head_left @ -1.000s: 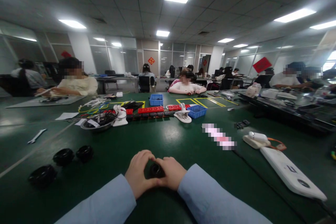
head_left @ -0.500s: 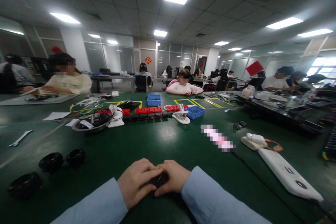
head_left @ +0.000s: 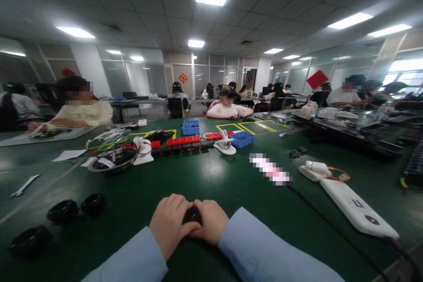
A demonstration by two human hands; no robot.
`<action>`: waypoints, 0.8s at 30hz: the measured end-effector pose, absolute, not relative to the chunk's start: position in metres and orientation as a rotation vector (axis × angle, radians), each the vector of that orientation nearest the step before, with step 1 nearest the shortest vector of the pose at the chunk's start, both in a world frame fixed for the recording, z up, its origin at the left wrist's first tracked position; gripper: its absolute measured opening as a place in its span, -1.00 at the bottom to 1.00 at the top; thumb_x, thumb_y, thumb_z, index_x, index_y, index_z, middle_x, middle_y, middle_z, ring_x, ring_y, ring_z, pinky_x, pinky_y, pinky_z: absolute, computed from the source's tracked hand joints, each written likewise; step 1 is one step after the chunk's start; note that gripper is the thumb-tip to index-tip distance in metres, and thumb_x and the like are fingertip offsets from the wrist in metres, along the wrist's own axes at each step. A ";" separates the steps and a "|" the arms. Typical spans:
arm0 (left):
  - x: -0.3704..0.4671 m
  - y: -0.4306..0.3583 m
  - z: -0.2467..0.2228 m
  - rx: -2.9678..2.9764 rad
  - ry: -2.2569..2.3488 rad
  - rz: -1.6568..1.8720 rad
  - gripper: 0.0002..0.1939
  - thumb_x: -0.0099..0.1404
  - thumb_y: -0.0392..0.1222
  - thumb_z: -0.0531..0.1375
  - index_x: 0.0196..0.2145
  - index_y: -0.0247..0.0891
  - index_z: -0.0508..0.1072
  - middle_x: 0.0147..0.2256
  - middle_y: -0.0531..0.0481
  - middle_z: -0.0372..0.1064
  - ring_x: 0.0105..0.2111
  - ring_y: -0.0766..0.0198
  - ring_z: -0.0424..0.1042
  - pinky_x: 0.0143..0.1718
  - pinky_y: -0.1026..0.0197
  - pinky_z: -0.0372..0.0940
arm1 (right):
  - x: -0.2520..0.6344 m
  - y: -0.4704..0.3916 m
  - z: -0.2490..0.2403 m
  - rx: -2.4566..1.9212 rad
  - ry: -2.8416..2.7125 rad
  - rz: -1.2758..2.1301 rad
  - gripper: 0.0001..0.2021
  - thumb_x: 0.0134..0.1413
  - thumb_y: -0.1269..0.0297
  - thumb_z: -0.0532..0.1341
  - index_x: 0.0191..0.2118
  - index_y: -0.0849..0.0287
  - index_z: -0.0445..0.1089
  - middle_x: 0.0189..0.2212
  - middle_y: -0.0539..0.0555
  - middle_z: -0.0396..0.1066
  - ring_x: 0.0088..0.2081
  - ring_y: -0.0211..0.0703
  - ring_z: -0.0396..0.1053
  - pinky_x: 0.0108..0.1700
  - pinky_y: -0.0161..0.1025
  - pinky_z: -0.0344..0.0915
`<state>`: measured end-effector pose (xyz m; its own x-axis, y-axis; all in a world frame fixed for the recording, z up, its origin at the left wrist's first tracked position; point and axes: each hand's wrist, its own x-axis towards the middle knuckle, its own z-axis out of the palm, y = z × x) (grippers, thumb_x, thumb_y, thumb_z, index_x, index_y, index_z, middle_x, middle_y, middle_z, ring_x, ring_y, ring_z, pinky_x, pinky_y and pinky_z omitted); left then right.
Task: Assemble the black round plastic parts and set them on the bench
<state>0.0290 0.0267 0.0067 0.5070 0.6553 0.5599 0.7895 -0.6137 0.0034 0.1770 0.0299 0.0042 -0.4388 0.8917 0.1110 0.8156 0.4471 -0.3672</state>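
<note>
Between my hands is a glossy black round piece (head_left: 192, 215), mostly covered by my fingers; what it is exactly I cannot make out. My left hand (head_left: 170, 222) wraps it from the left, thumb across the near side. From the right, my right hand (head_left: 211, 220) closes round it, and the two hands touch. Both rest low over the green table (head_left: 211, 180) near its front edge. Off to the left lie three similar glossy black ring-like pieces, one at the front (head_left: 30, 241), another behind it (head_left: 62, 211) and a third (head_left: 94, 204) beside that.
A wrench (head_left: 25, 186) lies far left. Behind are a metal bowl of black cables (head_left: 112, 165), red-topped socket strips (head_left: 183, 141), white clips (head_left: 225, 145) and blue bins (head_left: 243, 139). A white power bank (head_left: 358, 209) with a cable lies right. Co-workers sit around the table.
My fingers have shifted round the black piece, showing more of its top. My left hand has turned more upright, and the right hand has moved slightly left. The camera view has shifted a little.
</note>
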 end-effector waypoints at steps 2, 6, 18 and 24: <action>0.027 0.030 0.002 -2.499 -1.136 -0.783 -0.63 -0.01 0.04 0.27 -0.43 -0.34 0.36 -0.45 -0.06 0.29 -0.39 0.11 0.26 -0.37 0.08 0.17 | 0.179 0.031 0.004 -1.446 -2.422 0.379 -0.59 -0.26 0.05 0.24 -0.25 0.20 0.30 -0.39 0.12 0.38 -0.35 -0.02 0.33 -0.34 -0.22 0.15; 0.022 0.037 -0.001 -2.601 -1.079 -0.847 -0.51 0.11 0.22 0.07 -0.45 -0.35 0.34 -0.44 -0.10 0.27 -0.39 0.09 0.25 -0.37 0.05 0.17 | 0.183 0.034 0.007 -1.350 -2.475 0.420 -0.56 -0.25 -0.04 0.21 -0.25 0.16 0.32 -0.43 0.06 0.38 -0.40 -0.11 0.32 -0.39 -0.29 0.13; 0.001 0.036 0.026 -3.351 -0.752 -0.962 -0.75 0.15 -0.24 0.05 -0.19 -0.14 0.39 -0.26 -0.03 0.32 -0.22 0.16 0.25 -0.20 0.11 0.17 | 0.199 0.044 0.009 -1.051 -2.679 0.659 -0.51 -0.36 -0.14 0.25 -0.28 0.08 0.36 -0.53 -0.08 0.24 -0.43 -0.25 0.16 -0.44 -0.37 0.03; 0.006 0.035 0.038 -3.437 -0.777 -0.624 -0.63 0.10 -0.28 0.13 -0.10 -0.06 0.35 -0.22 0.00 0.31 -0.23 0.17 0.27 -0.24 0.16 0.18 | 0.197 0.043 0.011 -1.154 -2.711 0.673 -0.48 -0.43 -0.16 0.27 -0.31 0.10 0.38 -0.55 -0.06 0.17 -0.43 -0.22 0.14 -0.43 -0.36 0.04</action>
<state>0.0063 0.0347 0.0384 0.8521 0.4714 0.2272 0.3239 -0.8161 0.4786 0.1971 0.0430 0.0111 -0.7022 0.7093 -0.0623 0.6561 0.6106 -0.4436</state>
